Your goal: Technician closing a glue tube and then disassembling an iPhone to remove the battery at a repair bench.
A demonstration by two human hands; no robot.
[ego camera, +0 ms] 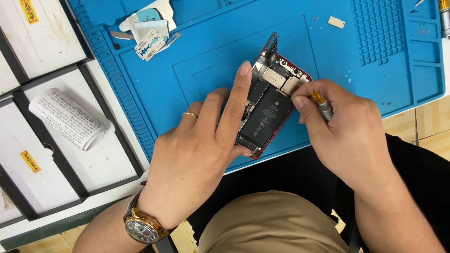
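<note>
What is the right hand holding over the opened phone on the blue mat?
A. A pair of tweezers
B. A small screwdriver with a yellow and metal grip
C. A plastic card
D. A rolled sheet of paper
B: the right hand pinches a small screwdriver with a yellow and metal grip, at the edge of the opened phone.

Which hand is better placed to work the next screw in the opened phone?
Right, probably. The right hand already holds the screwdriver at the phone, near its upper end. The left hand is braced on it, forefinger extended.
</note>
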